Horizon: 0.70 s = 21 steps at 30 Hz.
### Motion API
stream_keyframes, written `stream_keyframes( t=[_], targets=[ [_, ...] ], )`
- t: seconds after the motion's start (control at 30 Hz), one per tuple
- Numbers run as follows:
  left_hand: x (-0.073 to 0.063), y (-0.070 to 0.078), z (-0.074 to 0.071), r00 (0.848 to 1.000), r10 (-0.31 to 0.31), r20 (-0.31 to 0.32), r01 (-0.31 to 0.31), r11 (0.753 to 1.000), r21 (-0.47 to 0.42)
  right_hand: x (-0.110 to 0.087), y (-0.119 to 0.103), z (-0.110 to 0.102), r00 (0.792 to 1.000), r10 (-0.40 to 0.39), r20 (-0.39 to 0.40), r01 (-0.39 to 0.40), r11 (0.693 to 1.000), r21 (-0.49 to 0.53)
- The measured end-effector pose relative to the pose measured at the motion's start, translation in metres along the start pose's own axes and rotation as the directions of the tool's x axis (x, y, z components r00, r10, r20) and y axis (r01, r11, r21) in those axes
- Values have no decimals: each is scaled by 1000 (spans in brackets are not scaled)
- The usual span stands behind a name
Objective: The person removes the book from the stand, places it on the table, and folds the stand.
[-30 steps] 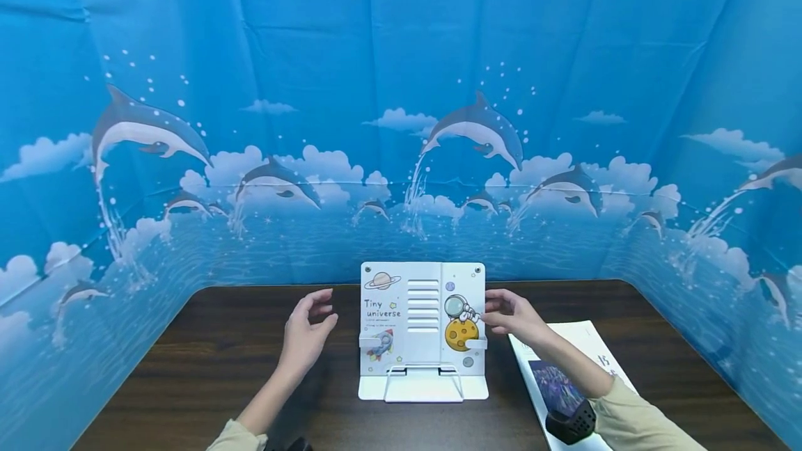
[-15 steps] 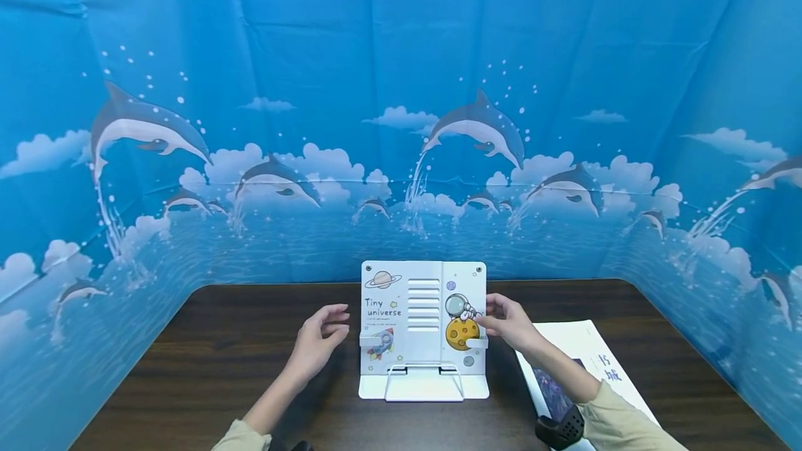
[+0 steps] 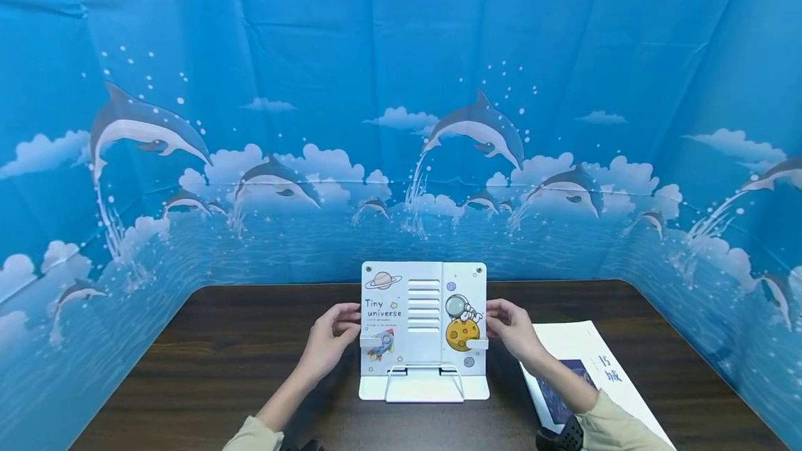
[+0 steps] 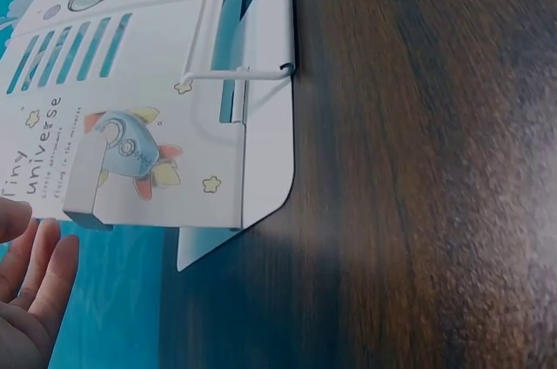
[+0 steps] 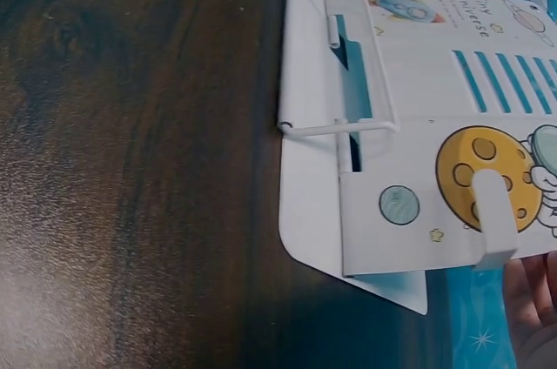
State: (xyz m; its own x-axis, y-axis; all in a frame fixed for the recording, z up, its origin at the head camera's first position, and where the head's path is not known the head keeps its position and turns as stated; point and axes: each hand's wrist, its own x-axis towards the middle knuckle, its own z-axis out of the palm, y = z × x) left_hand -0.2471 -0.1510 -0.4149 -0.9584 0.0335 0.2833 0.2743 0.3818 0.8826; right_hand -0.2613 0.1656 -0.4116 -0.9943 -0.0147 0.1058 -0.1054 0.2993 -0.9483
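Both hands now at the bookstand's side edges; stand not displaced

Change: left hand (image 3: 330, 341) has come in from the left over the past second and is now at the stand's left edge. Right hand (image 3: 516, 333) remains at the opposite edge. White bookstand (image 3: 423, 348) upright, lower centre of frame, same position on the dark table (image 3: 207, 367). Judged meaning for the work: stand is flanked on both sides, but not visibly lifted or turned.

Grip, left: loose, thumb and fingers slightly apart, beside the left clip (image 4: 85, 182) in the left wrist view; firm hold not evident. Grip, right: fingertips pass out of sight at the panel edge, near the right clip (image 5: 496, 221); cannot tell whether they pinch.

Also noted: book (image 3: 617, 385), lower right of frame, partly under the right forearm.
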Motion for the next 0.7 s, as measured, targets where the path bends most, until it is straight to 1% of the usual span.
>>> stream_keyframes(
  t=[0.1, 0.2, 0.37, 0.6, 0.7],
  targets=[
    [1, 1, 2, 1000, 17, -14, -17, 1000, 4, -1, 2, 1, 1000, -7, -21, 7, 1000, 10],
    [3, 2, 3, 999, 14, -30, -14, 1000, 13, 0, 3, 2, 999, -7, -32, 8, 999, 33],
    [6, 3, 4, 999, -15, -49, 15, 1000, 2, 1, 5, 3, 999, -5, -43, 7, 999, 50],
    [11, 1, 8, 997, -63, -38, 61, 997, -41, 1, 6, 2, 999, -11, -47, 13, 999, 49],
    [12, 1, 8, 997, -73, -38, 72, 996, -43, 0, 5, 2, 999, -8, -46, 11, 999, 49]
  ],
)
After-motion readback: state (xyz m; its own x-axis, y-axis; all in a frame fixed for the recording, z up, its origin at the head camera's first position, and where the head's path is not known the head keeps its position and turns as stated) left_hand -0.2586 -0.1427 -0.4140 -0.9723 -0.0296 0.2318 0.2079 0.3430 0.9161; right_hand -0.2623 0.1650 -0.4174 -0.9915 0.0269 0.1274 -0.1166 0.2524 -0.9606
